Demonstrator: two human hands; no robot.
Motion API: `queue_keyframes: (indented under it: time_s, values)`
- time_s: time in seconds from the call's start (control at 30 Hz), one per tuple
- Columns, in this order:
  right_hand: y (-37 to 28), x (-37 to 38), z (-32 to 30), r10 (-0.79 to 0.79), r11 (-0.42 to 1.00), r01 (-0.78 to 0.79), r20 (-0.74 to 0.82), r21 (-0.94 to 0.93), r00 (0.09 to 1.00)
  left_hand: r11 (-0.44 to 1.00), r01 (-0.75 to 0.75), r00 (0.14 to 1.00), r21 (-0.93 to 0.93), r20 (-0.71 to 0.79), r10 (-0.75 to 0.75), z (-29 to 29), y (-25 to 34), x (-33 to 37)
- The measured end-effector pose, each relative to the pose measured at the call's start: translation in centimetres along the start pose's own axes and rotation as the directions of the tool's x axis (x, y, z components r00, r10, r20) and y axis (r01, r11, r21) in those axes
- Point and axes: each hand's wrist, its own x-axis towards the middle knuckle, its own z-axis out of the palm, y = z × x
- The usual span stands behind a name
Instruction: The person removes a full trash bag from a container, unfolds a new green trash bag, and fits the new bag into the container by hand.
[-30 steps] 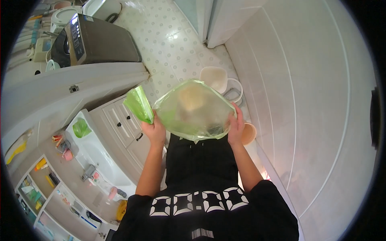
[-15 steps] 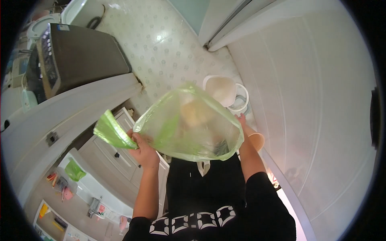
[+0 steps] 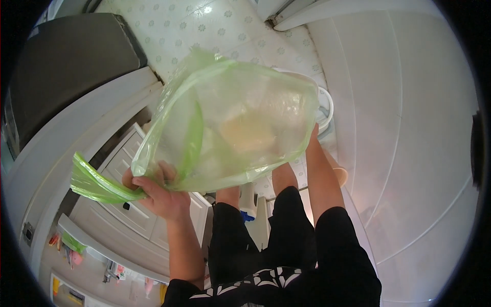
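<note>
A large translucent green plastic bag (image 3: 235, 110) is spread wide in front of me. My left hand (image 3: 163, 192) is closed on its left edge, the fingers partly seen through the film. A folded green strip of plastic (image 3: 105, 187) sticks out to the left from that same hand. At the bag's right edge is my right hand (image 3: 314, 135); its fingers are mostly behind the film, and it appears to grip the rim. A pale orange shape shows blurred through the bag, too unclear to name.
A white bucket (image 3: 330, 107) stands by the right wall, with an orange basin (image 3: 340, 177) nearer me. White cabinet doors (image 3: 130, 212) and a washbasin counter (image 3: 97, 245) lie at left, with green plastic (image 3: 74, 243) on it. A dark grey appliance (image 3: 76, 66) stands at far left.
The bag has spread wider and moved up and left in the picture. My left hand and the folded strip have shifted left. My view has tilted, so my legs show below.
</note>
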Motion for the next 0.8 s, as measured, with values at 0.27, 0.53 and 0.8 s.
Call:
queue_keyframes:
  time_s: [0.27,0.53,0.8]
  values:
    - [-2.9,-7.2,14.3,-0.019,0.771,-0.025,-0.062,-0.636,0.998,0.998,-0.013,1.0,0.056,-0.01,0.013,1.3,-1.1,0.3]
    - [-5.6,-12.1,12.5,-0.198,0.821,0.077,-0.156,-0.566,0.968,0.998,-0.028,0.983,0.052,0.182,0.019,3.1,-0.6,-1.7]
    - [-23.0,-29.2,5.1,-0.5,0.857,0.495,-0.472,-0.146,0.726,0.987,0.119,0.974,-0.109,0.206,-0.095,4.0,-1.5,-4.7]
